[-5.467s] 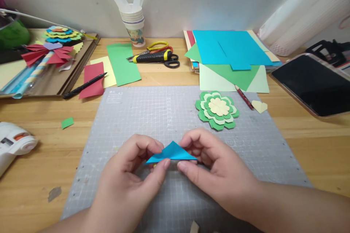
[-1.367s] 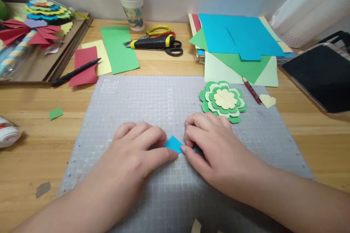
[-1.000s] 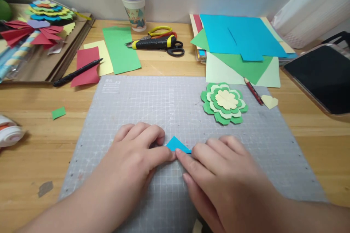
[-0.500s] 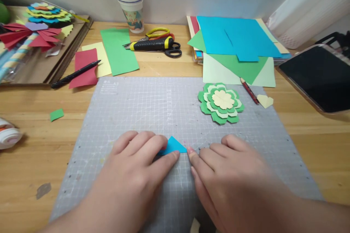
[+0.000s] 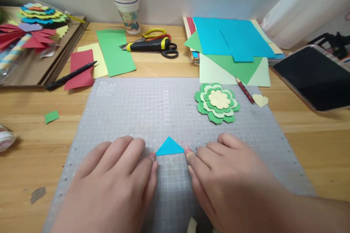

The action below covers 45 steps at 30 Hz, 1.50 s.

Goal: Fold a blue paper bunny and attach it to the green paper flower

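Observation:
A small folded blue paper triangle (image 5: 170, 147) lies on the grey cutting mat (image 5: 131, 109), its point facing away from me. My left hand (image 5: 117, 178) has its fingers curled, with the index fingertip pressed on the triangle's left corner and the thumb tucked beneath. At the right corner, my right hand (image 5: 224, 174) pinches or presses with index finger and thumb, the other fingers folded in. Beyond my right hand sits a layered paper flower (image 5: 219, 100) in green, pale green and cream.
Behind the mat lie a utility knife (image 5: 147, 45), scissors (image 5: 170, 51), coloured sheets (image 5: 116, 52) and a black pen (image 5: 72, 75). Stacked paper cups (image 5: 128, 14) stand by the wall. On the right are a blue sheet (image 5: 218, 36), a pencil (image 5: 245, 90) and a dark-screened tablet (image 5: 314, 78).
My left hand has slid left off the triangle's face to its left corner, uncovering the whole triangle. My right hand stays at the right corner. The view has shifted slightly.

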Each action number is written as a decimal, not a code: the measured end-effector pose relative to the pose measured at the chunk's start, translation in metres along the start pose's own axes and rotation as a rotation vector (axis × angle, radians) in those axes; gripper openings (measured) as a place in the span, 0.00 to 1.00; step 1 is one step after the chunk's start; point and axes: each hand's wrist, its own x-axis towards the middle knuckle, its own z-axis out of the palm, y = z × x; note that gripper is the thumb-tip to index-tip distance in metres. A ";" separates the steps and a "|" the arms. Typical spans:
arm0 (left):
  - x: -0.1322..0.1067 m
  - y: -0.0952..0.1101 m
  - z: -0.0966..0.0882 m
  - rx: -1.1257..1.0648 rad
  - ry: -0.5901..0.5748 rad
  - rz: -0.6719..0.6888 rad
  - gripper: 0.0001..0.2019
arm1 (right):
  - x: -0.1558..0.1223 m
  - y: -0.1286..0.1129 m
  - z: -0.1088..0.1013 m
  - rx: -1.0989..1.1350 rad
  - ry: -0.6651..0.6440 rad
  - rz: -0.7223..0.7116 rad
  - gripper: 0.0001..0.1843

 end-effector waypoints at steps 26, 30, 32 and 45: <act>0.010 -0.016 0.016 -0.481 -0.089 -0.041 0.04 | 0.020 0.016 0.005 0.683 -0.066 0.216 0.04; 0.008 -0.015 0.008 -0.519 0.009 0.014 0.09 | 0.021 0.012 -0.004 1.211 -0.156 0.420 0.06; 0.009 -0.015 0.005 -0.564 0.030 0.033 0.09 | 0.022 0.010 -0.008 1.483 -0.234 0.531 0.08; 0.017 -0.011 -0.005 -0.910 -0.042 -0.148 0.07 | 0.020 0.009 -0.005 1.734 -0.296 0.484 0.08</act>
